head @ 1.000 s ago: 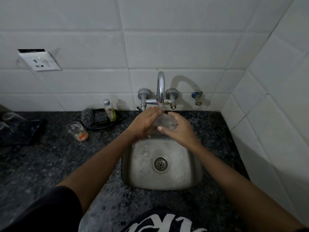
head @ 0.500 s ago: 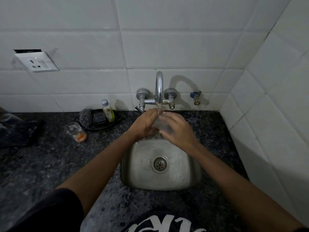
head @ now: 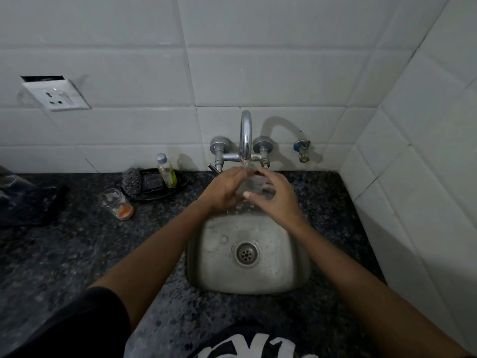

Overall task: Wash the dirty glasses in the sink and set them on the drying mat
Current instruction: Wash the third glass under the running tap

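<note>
Your left hand (head: 224,192) and right hand (head: 275,200) both grip the clear glass (head: 254,187) under the tap's (head: 245,135) stream — above the sink's (head: 296,275) back edge. Another dirty glass (head: 116,204) stands on the counter's (head: 77,254) left.

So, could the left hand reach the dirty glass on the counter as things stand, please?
Probably not yet: the left hand is busy holding the clear glass under the tap. The counter towards the dirty glass looks free of obstacles.
</note>
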